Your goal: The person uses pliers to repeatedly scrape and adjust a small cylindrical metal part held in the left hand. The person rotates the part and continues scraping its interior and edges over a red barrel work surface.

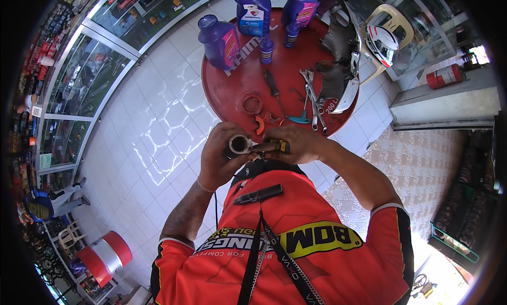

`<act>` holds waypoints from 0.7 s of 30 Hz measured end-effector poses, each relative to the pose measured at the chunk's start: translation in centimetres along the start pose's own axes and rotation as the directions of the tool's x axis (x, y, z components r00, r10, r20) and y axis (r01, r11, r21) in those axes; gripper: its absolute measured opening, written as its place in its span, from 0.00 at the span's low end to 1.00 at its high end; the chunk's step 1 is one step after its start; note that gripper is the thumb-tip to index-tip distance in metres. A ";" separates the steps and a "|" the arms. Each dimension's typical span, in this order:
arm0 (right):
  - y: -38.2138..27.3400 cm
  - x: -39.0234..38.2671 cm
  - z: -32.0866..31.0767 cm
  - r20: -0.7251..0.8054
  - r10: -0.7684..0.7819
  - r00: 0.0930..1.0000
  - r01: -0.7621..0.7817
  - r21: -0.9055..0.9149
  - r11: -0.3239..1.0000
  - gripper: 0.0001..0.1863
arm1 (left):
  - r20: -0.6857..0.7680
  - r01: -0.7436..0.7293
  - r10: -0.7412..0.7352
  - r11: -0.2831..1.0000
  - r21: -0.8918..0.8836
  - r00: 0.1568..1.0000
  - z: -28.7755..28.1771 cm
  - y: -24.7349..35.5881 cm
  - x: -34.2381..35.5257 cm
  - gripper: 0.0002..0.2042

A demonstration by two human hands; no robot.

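My left hand (219,149) is wrapped round a short round part, a dark tube with a pale rim (240,144), its hollow end facing up. From the right, my right hand (298,142) grips pliers (272,146) with yellow and black handles. Their jaws reach to the side of the rim; whether they bite on it I cannot tell. Both hands are in front of my body at the near edge of a red drum top (227,88). Small orange curved pieces (259,126) lie on it just beyond my fingers.
On the drum top lie a screwdriver (271,84), several wrenches (315,109) and a teal-handled tool (300,119). Purple bottles (219,43) stand at its far side, dark and white panels (343,56) at its right. A helmet (382,43) rests on a chair (398,19) beyond.
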State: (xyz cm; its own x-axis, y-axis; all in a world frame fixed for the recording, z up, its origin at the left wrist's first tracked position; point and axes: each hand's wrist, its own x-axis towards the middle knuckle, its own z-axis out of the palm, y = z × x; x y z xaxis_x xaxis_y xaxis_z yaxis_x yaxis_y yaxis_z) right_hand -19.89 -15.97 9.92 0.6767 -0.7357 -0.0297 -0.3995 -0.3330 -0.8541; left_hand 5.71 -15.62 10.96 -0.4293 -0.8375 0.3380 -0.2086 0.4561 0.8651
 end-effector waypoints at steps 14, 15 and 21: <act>0.5 -0.7 -2.0 -0.015 -0.088 0.996 0.085 -0.146 0.986 0.18 | -0.065 0.062 -0.069 0.992 -0.113 0.995 2.3 1.8 0.0 0.21; 0.6 -0.8 -1.9 -0.021 -0.092 0.996 0.088 -0.147 0.985 0.18 | -0.060 0.065 -0.072 0.990 -0.122 0.996 2.4 1.8 0.0 0.21; 1.7 -1.7 -1.4 -0.152 -0.230 0.961 0.188 -0.251 0.950 0.24 | -0.052 0.109 -0.122 0.972 -0.209 0.991 2.6 1.6 -0.5 0.22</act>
State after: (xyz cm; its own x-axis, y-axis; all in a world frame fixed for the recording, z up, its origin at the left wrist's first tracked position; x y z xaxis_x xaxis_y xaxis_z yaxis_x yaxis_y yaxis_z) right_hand -22.53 -16.10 9.24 0.6485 -0.7201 0.2468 -0.4075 -0.6023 -0.6865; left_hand 3.26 -13.68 11.22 -0.3547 -0.9013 0.2486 -0.0659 0.2893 0.9550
